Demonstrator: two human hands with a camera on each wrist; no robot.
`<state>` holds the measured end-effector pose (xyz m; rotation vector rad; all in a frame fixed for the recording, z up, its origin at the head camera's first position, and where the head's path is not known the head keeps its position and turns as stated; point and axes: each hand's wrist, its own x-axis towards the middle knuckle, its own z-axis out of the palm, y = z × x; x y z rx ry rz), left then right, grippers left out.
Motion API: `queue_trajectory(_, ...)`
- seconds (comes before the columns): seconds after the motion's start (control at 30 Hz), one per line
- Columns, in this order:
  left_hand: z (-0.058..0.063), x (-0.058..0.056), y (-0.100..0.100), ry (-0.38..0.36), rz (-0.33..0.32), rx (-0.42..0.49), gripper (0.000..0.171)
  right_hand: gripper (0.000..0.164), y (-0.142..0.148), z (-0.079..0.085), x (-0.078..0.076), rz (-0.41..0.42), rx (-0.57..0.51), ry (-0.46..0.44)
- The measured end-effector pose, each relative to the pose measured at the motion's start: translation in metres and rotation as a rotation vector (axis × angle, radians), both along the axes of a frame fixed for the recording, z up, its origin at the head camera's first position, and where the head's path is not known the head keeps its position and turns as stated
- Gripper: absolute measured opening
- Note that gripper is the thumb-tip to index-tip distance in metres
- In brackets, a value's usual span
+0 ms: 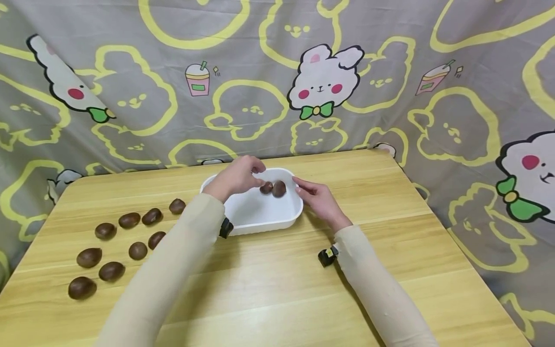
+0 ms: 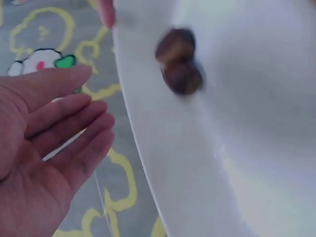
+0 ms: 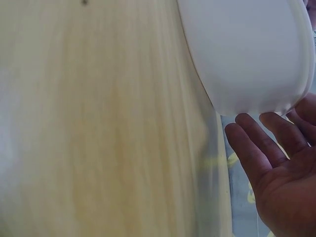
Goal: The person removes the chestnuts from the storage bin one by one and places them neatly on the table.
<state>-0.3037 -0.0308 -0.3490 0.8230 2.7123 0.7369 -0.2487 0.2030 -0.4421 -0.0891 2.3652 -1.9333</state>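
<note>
A white oval tub (image 1: pixel 260 225) stands toward the back of the table, with two brown chestnuts (image 1: pixel 279 189) side by side at its right end. My left hand (image 1: pixel 243 177) hovers over the tub's left part, thumb near the chestnuts. The left wrist view shows that left hand (image 2: pixel 54 128) with a bare palm and loosely bent fingers, holding nothing. My right hand (image 1: pixel 318 196) touches the tub's right end. In the right wrist view, extended fingers (image 3: pixel 254 148) meet the tub's outer wall (image 3: pixel 247 89); the thumb's contact is partly hidden there.
Several more chestnuts (image 1: pixel 112 272) lie in loose rows on the left of the wooden table (image 1: pixel 277 289), some close to my left sleeve (image 1: pixel 173 260). A patterned grey cloth (image 1: pixel 251 62) hangs behind the table's back edge and along its right side.
</note>
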Motion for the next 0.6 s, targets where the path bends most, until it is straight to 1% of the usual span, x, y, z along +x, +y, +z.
queue_trajectory(0.1, 0.003, -0.009, 0.007, -0.045, -0.035, -0.116, 0.039, 0.039, 0.001, 0.002, -0.001, 0.008, 0.002, -0.011)
queue_trajectory(0.13, 0.003, -0.011, 0.009, -0.058, -0.043, -0.153, 0.038, 0.039, 0.001, 0.006, 0.002, 0.013, 0.009, -0.015)
queue_trajectory(0.2, 0.004, -0.015, 0.014, -0.086, -0.045, -0.217, 0.038, 0.04, 0.001, 0.008, 0.002, 0.016, 0.014, -0.017)
queue_trajectory(0.27, 0.002, -0.018, 0.018, -0.114, -0.04, -0.26, 0.037, 0.039, 0.001, 0.008, 0.002, 0.016, 0.013, -0.018)
queue_trajectory(0.33, -0.001, -0.02, 0.021, -0.126, -0.043, -0.287, 0.035, 0.039, 0.0, 0.008, 0.002, 0.016, 0.014, -0.014)
queue_trajectory(0.37, -0.003, -0.021, 0.022, -0.13, -0.05, -0.296, 0.034, 0.039, 0.001, 0.003, 0.0, 0.014, 0.008, -0.011)
queue_trajectory(0.4, -0.005, -0.022, 0.023, -0.129, -0.061, -0.301, 0.032, 0.039, 0.001, 0.003, 0.0, 0.014, 0.007, -0.01)
queue_trajectory(0.5, -0.012, -0.025, 0.025, -0.129, -0.091, -0.308, 0.027, 0.039, 0.001, 0.002, 0.0, 0.007, 0.007, -0.002)
queue_trajectory(0.6, -0.016, -0.027, 0.028, -0.151, -0.09, -0.301, 0.025, 0.038, 0.001, 0.001, 0.0, 0.002, 0.008, 0.006)
